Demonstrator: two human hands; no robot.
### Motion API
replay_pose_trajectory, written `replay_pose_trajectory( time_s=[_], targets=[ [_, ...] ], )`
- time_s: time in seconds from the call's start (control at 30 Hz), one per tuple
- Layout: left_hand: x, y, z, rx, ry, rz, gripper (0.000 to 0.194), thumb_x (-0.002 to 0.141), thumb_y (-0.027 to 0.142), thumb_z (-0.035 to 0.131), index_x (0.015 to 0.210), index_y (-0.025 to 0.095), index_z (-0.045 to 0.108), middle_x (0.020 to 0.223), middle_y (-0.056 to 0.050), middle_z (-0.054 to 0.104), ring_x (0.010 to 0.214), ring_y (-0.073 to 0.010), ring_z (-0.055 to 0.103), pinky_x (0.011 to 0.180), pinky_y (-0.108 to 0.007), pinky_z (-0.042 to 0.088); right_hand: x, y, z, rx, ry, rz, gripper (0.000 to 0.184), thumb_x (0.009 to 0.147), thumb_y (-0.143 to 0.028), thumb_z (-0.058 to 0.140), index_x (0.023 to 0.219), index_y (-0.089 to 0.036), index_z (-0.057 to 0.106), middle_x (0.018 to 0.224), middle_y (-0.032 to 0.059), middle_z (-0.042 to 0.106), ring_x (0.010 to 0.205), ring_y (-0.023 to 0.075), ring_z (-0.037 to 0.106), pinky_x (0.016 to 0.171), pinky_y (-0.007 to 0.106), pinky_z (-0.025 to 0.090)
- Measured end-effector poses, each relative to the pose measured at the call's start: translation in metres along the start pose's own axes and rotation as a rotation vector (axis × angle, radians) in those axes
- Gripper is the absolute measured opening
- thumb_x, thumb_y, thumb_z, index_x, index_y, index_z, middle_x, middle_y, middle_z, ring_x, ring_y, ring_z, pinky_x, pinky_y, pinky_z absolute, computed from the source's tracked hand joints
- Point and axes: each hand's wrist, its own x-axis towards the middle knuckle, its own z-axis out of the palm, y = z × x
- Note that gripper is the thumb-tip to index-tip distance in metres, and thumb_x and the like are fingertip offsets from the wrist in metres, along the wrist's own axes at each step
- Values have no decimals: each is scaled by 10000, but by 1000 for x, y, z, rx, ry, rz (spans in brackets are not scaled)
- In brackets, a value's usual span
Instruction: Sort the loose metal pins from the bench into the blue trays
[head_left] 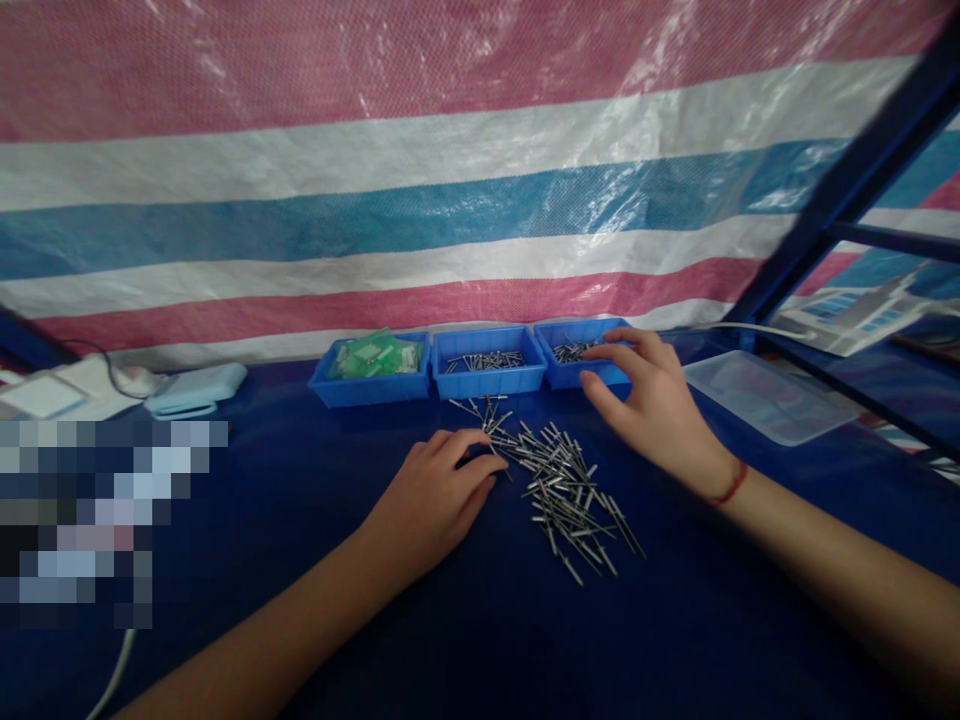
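1. Two bare hands frame the loose metal pins [562,480]: the pile starts right at the fingertips of your left hand [442,490] and spreads to their right, partly back toward your body.
2. Your left hand is the nearer one. Its thumb and fingers are curled close together by the pile's left edge, with one thin pin at the tips; you cannot tell from here whether it is pinched or only touched.
3. Seen from that left grip, the pile's long axis slants from just beyond the fingertips to nearer you on the right. Many pins lie roughly along that slant, heads and stems mixed, while others cross it, so judge each pin's angle on its own.
4. Your right hand [664,405] is farther off, with thumb and forefinger spread apart and nothing visible between them. From it, the pile lies to the left and closer to you.
5. Just left of those right fingertips is the right-hand blue bin [562,378], with more pins [571,350] inside; whether you touch the bin is unclear.
6. Beyond your left fingertips sits the middle blue bin [487,383], also holding pins. Left of it, the left-hand blue bin [367,391] holds green packets [375,352].
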Motion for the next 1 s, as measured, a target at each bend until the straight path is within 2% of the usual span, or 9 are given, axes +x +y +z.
replay_pose_trajectory(
  time_s=[0.1, 0.37, 0.6, 0.67, 0.77, 0.87, 1.0],
  targets=[
    [1, 0, 0, -10, -15, -6, 233, 911, 215, 426, 1057, 222, 608, 1185, -66, 563, 995, -241, 519, 807, -415, 433, -2, -7, -1, 48, -26, -22, 210, 819, -297, 512, 948, -185, 634, 1088, 124, 544, 1047, 298, 522, 905, 502, 399],
    [4, 3, 1, 19, -14, -6, 287, 920, 213, 409, 1166, 223, 557, 1139, -62, 601, 990, -238, 514, 808, -401, 405, -6, -18, -4, 135, -86, -46, 189, 814, -256, 523, 949, -177, 629, 1096, 124, 540, 1063, 289, 509, 931, 489, 388],
    [5, 6, 0, 0, -1, -103, 212, 915, 235, 422, 957, 205, 628, 950, -43, 634, 867, -211, 539, 731, -345, 394, -12, -29, -4, 229, -152, -42, 163, 799, -232, 543, 923, -196, 643, 1067, 102, 585, 1053, 283, 520, 914, 502, 395],
    [4, 7, 0, -72, 36, -156, 204, 912, 232, 422, 942, 201, 622, 925, -39, 638, 848, -206, 549, 738, -348, 398, -14, -35, -5, 276, -186, -20, 148, 799, -213, 542, 901, -204, 650, 1040, 91, 599, 1022, 267, 539, 907, 495, 401],
    [4, 11, 0, -317, 122, -250, 174, 902, 233, 436, 948, 199, 601, 910, -24, 642, 833, -182, 572, 758, -324, 425, -18, -46, -7, 378, -254, -4, 148, 781, -201, 567, 892, -223, 662, 1022, 69, 611, 987, 243, 553, 882, 467, 427],
    [5, 16, 1, -540, 180, -348, 160, 893, 246, 451, 954, 200, 592, 896, -13, 646, 780, -159, 586, 698, -279, 448, -22, -55, -8, 494, -323, -21, 172, 748, -199, 613, 909, -231, 666, 1026, 60, 616, 985, 225, 556, 854, 427, 458],
    [6, 21, 3, -661, 205, -401, 159, 884, 253, 464, 943, 191, 598, 878, -13, 651, 753, -155, 588, 674, -271, 449, -25, -61, -8, 647, -340, 21, 139, 766, -223, 625, 900, -240, 656, 996, 52, 631, 943, 197, 587, 828, 401, 484]
  ],
)
